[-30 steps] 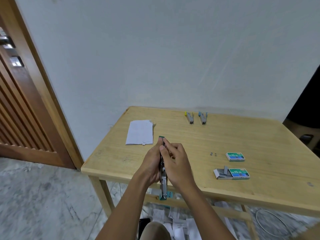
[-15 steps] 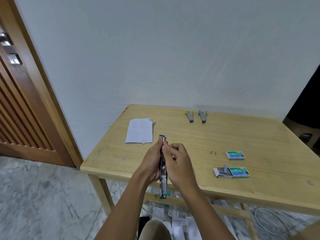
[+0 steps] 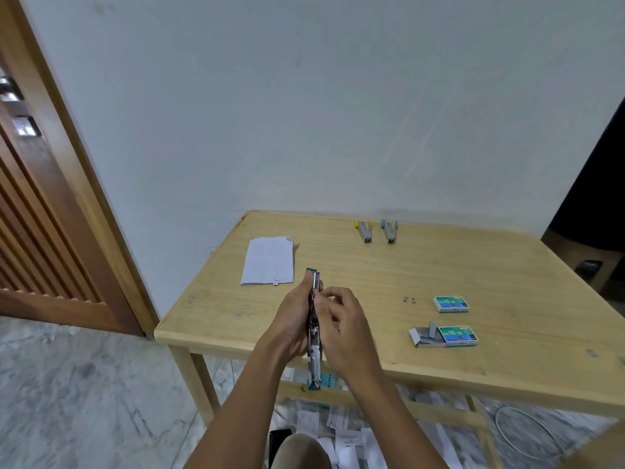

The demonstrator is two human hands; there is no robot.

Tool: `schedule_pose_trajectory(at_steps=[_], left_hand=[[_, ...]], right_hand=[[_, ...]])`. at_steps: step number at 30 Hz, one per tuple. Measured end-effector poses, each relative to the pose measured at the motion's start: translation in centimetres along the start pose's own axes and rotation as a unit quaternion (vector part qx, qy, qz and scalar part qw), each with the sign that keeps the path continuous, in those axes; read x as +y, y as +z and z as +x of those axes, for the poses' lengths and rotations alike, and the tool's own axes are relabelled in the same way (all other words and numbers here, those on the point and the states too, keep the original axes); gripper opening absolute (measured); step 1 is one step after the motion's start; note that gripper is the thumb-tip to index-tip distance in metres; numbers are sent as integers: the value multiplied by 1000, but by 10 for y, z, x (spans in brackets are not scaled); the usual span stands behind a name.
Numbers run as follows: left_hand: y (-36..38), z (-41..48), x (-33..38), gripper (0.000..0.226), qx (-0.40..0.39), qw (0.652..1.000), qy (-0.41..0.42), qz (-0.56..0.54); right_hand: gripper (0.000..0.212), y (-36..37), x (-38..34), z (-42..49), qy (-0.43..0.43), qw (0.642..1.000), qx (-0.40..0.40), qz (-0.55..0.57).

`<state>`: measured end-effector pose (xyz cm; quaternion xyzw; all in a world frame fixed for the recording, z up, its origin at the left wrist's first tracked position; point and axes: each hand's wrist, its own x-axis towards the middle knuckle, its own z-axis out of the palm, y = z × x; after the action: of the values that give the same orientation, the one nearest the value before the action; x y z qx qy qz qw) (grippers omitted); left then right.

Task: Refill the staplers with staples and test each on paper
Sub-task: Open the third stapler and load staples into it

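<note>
Two hands are being used on the green stapler (image 3: 314,353), which is being held opened out above the near edge of the table (image 3: 490,265). Its body is being gripped by the left hand (image 3: 291,323) to steady it, while its upper end is being pinched by the right hand (image 3: 348,333), probably to load it. The opened box (image 3: 446,336) is being kept within reach at right, the paper (image 3: 269,262) at left for testing.

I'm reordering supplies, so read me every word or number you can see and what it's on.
"No.10-1M": open staple box.
"No.10-1M": closed staple box.
Lettering on the teal stapler: too blurred to read.
Print on the folded paper: too faint to read.
</note>
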<state>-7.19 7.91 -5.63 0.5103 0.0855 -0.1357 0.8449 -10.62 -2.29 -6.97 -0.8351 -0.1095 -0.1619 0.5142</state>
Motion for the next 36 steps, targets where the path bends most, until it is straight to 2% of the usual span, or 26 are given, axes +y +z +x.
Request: schedule_pose_trajectory(at_steps=[2, 4, 6, 9, 11, 13, 15, 16, 18, 23, 25, 27, 28, 29, 30, 32, 33, 36], left_hand=[[2, -2, 1, 52, -6, 1000, 2, 6], [5, -3, 1, 58, -1, 999, 5, 40], [9, -1, 3, 59, 17, 993, 20, 113], [24, -3, 15, 48, 41, 957, 94, 271], [37, -5, 26, 42, 39, 895, 158, 415], [52, -8, 34, 38, 23, 795, 194, 575], [66, -11, 38, 35, 27, 693, 203, 691], [69, -11, 40, 34, 30, 663, 203, 720], [73, -11, 42, 33, 28, 639, 208, 740], [71, -8, 39, 35, 3, 660, 204, 723], [70, -8, 39, 35, -11, 693, 208, 690], [69, -7, 42, 35, -24, 752, 208, 625], [69, -8, 42, 35, -22, 768, 211, 604], [69, -8, 41, 34, -20, 765, 216, 606], [69, -8, 40, 33, -21, 738, 223, 636], [71, -10, 36, 34, -22, 659, 228, 716], [72, -10, 34, 35, -17, 632, 237, 738], [71, -11, 32, 34, -8, 590, 279, 758]], right_hand=[[35, 1, -1, 0, 39, 998, 11, 49], [30, 1, -4, 1, 119, 978, 52, 164], [28, -3, -12, 7, 221, 922, 98, 302], [35, -15, -26, 17, 330, 804, 107, 483], [39, -20, -31, 22, 386, 709, 98, 583], [39, -22, -34, 27, 426, 630, 90, 643], [34, -24, -35, 31, 443, 579, 88, 678], [34, -24, -36, 32, 444, 566, 94, 688], [36, -26, -38, 32, 443, 551, 111, 698], [38, -32, -42, 26, 457, 541, 143, 691], [37, -35, -42, 25, 451, 536, 163, 695], [36, -37, -41, 25, 436, 524, 180, 709], [36, -37, -40, 26, 428, 520, 186, 715], [36, -38, -40, 26, 424, 523, 186, 716], [34, -38, -40, 27, 427, 532, 184, 708], [32, -39, -41, 27, 438, 553, 178, 686], [33, -39, -40, 28, 443, 553, 181, 682], [37, -38, -39, 26, 446, 531, 184, 697]])
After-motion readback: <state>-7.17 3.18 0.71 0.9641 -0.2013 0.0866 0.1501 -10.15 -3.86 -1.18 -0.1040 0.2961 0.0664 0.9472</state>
